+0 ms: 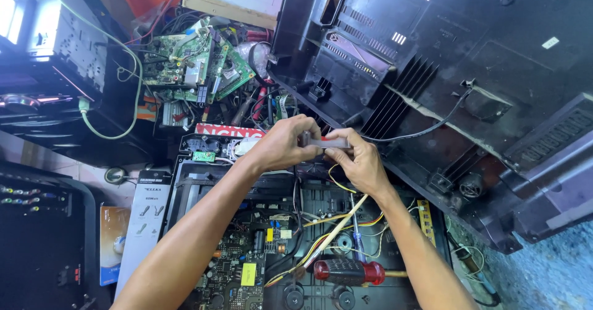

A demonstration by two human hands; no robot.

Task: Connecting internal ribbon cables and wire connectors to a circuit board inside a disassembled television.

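My left hand [281, 144] and my right hand [357, 161] meet over an opened electronic chassis, both gripping a small grey flat part [326, 142] with a red spot on it. A black cable [426, 127] runs from that part toward the large black plastic back cover [469, 63] leaning at the right. Below my forearms lies a circuit board [247, 267] with yellow and black components and yellow and white wires [327, 236]. A screwdriver with a red and black handle [348, 271] rests on the chassis near my right forearm.
A pile of green circuit boards [197, 63] and tangled cables sits at the back left. Black audio units [43, 38] stand on the left, with white and blue packages [145, 217] on the floor beside them. A soldering iron [472, 263] lies at the lower right.
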